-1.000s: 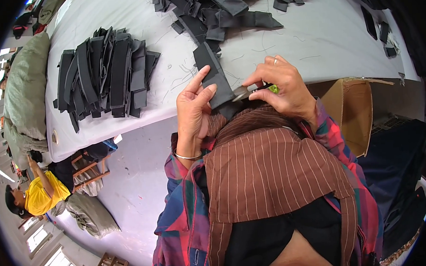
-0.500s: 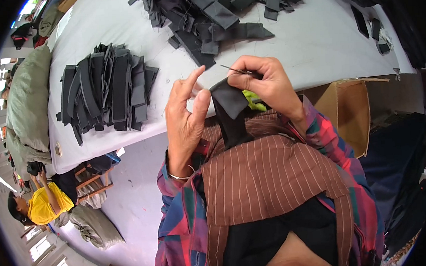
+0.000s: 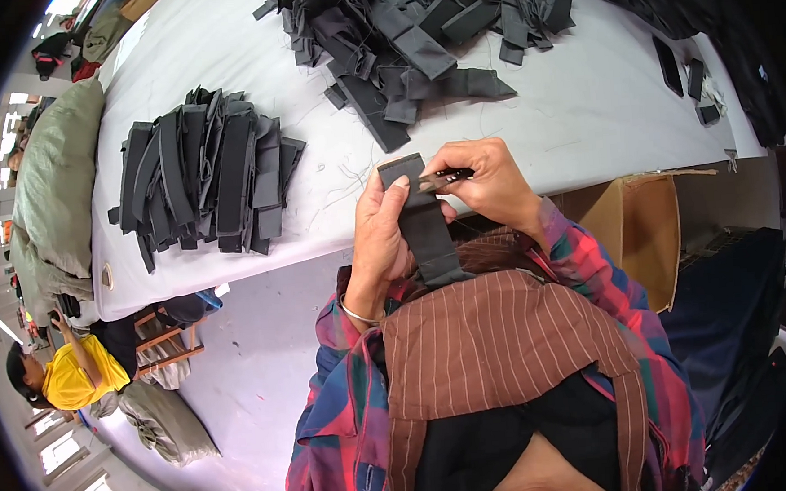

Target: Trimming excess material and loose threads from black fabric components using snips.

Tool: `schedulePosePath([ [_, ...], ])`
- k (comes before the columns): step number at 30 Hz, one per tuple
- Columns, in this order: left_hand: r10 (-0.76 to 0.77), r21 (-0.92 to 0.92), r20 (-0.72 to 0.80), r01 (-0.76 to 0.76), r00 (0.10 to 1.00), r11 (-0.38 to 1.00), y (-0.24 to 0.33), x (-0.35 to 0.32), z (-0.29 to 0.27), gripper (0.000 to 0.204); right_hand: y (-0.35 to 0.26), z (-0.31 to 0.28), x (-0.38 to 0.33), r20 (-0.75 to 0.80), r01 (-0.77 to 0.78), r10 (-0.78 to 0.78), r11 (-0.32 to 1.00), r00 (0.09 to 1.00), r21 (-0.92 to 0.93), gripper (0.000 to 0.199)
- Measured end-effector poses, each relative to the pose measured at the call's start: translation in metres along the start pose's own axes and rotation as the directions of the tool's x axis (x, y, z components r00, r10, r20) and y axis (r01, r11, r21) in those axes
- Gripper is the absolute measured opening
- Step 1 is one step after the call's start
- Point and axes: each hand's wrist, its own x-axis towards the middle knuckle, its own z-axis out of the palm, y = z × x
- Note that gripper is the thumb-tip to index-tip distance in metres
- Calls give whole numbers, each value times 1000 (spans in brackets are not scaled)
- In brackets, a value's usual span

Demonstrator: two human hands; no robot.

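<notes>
My left hand (image 3: 379,224) grips a dark grey fabric strip (image 3: 430,234), its thumb on top near the upper end. The strip slants down from the table's edge toward my apron. At its right edge, my right hand (image 3: 497,181) has its fingers closed around small dark thread snips (image 3: 450,177), whose tips point left at the cloth. To the left on the white table (image 3: 317,174) lies a row of stacked grey strips (image 3: 198,172). A looser heap of similar strips (image 3: 417,50) spreads beyond my hands, with loose threads around it.
An open cardboard box (image 3: 640,244) stands below the table edge at right. A flat black object (image 3: 667,65) lies on the table's far right. A stuffed green sack (image 3: 63,185) leans at the left end. A person in a yellow shirt (image 3: 86,372) is beyond, at left.
My left hand has moved right and closed on the strip, which now lies flatter and more upright. The right hand has lowered the snips to the strip's edge.
</notes>
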Motion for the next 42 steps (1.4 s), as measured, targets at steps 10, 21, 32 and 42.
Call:
schedulePosePath([
  [10,-22,-30,-36,21,999,999,0,3,-4,26,0,-19,3,-104,142,-198,908,975,-395,21],
  [21,-69,-33,-4,69,998,997,-1,3,-5,24,4,-16,7,-41,291,-403,725,914,-624,17],
  [32,-63,-51,-30,61,998,997,-3,4,-5,24,9,-14,6,-45,231,-299,813,953,-534,15],
  [42,-45,-49,-56,42,997,998,-3,2,-6,23,0,-15,5,-54,244,-334,780,941,-577,12],
])
